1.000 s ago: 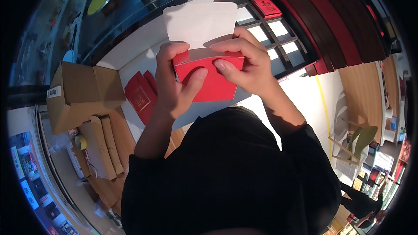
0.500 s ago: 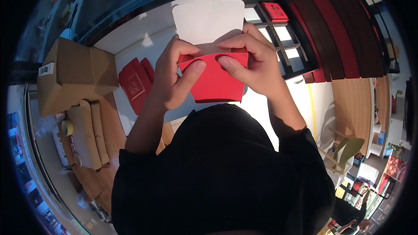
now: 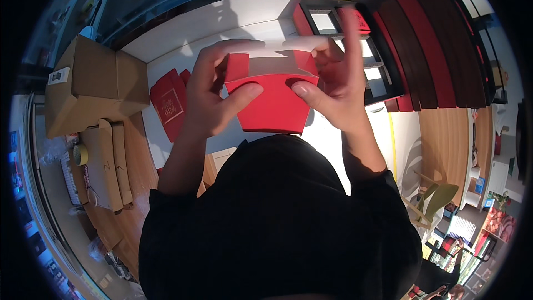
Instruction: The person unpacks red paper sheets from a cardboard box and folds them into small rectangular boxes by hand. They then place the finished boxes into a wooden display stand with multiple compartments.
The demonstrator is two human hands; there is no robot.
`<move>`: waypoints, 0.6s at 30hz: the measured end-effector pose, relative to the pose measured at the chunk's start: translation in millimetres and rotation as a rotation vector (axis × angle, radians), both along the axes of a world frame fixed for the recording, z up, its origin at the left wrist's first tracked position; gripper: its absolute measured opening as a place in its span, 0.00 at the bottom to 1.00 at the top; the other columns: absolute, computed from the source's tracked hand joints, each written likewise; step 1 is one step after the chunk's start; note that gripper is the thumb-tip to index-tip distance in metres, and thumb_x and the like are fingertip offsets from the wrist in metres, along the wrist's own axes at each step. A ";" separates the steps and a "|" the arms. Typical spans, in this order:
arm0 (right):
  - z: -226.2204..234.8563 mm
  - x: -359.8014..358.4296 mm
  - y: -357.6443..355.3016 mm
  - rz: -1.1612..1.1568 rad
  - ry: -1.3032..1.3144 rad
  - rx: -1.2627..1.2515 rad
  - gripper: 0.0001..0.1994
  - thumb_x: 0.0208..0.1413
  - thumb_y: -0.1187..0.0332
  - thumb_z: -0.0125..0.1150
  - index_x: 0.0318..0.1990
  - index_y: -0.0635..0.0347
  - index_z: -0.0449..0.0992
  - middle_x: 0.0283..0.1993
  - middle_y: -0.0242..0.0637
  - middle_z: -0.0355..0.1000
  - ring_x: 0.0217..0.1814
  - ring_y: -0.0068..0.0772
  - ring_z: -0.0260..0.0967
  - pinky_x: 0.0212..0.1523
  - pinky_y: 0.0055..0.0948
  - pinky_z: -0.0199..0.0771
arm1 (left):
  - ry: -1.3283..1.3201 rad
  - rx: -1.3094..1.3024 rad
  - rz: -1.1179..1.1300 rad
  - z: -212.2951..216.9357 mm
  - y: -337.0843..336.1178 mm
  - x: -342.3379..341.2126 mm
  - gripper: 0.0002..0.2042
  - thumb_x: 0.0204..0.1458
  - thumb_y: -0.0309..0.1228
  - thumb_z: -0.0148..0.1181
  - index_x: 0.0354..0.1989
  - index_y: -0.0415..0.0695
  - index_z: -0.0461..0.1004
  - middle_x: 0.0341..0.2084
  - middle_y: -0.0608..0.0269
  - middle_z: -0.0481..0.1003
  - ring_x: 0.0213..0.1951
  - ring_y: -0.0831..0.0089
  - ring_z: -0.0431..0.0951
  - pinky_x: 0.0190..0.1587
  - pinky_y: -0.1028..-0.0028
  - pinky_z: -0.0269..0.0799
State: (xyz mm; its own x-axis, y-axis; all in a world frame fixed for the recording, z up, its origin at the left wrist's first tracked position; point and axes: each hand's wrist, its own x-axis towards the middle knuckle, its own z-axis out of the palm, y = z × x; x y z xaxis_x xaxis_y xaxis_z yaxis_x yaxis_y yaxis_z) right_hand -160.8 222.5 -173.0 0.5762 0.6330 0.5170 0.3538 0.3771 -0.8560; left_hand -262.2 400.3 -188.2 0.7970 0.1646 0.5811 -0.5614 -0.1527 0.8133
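Observation:
A small red carton (image 3: pixel 275 104) with a pale inside is held up in front of me between both hands, its top standing open. My left hand (image 3: pixel 214 91) grips its left side, thumb on the front panel and fingers bent behind the far edge. On the opposite side, my right hand (image 3: pixel 340 86) has its thumb against the front and fingers at the far corner, while one blurred finger sticks up. The pale lid flap (image 3: pixel 266 48) beyond the opening is seen nearly edge-on. Flat red cartons (image 3: pixel 167 105) lie on the white table to the left.
At the right stands a black divided tray (image 3: pixel 391 80) with a small red box (image 3: pixel 355 20) in it, beside a row of red and dark brown panels (image 3: pixel 425 44). Left are a large cardboard box (image 3: pixel 91 80) and folded cardboard (image 3: pixel 105 166). A glass case borders the far side.
The pale lid flap, upright before, has tipped down and is now foreshortened. My right hand has opened out, one finger lifting away. Both thumbs still press the carton's front.

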 end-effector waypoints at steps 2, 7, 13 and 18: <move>-0.9 15.3 -7.4 0.055 -0.293 -0.095 0.19 0.45 0.71 0.68 0.47 0.57 0.75 0.50 0.39 0.67 0.51 0.34 0.69 0.44 0.28 0.75 | -0.020 0.108 -0.010 -1.7 5.6 0.8 0.20 0.45 0.22 0.62 0.47 0.41 0.65 0.50 0.52 0.67 0.48 0.68 0.72 0.44 0.73 0.73; -2.0 12.8 -6.5 0.039 -0.260 -0.035 0.15 0.44 0.73 0.68 0.42 0.58 0.78 0.53 0.40 0.66 0.52 0.36 0.69 0.47 0.29 0.75 | 0.009 0.183 -0.017 1.7 6.0 -0.7 0.19 0.44 0.22 0.63 0.46 0.42 0.66 0.51 0.53 0.66 0.50 0.67 0.71 0.45 0.73 0.70; -5.7 11.3 -9.5 0.005 -0.323 -0.066 0.17 0.45 0.68 0.68 0.45 0.57 0.77 0.52 0.42 0.68 0.50 0.39 0.70 0.47 0.31 0.74 | 0.140 0.143 -0.014 3.1 -3.4 1.5 0.18 0.47 0.22 0.60 0.48 0.43 0.66 0.53 0.54 0.63 0.53 0.66 0.67 0.51 0.70 0.66; -0.3 2.5 -13.2 0.112 -0.080 -0.335 0.23 0.53 0.66 0.62 0.56 0.62 0.68 0.49 0.41 0.69 0.48 0.30 0.68 0.47 0.24 0.67 | 0.071 0.283 0.027 1.6 -11.2 4.5 0.21 0.50 0.27 0.60 0.52 0.42 0.63 0.53 0.53 0.63 0.51 0.65 0.68 0.51 0.70 0.67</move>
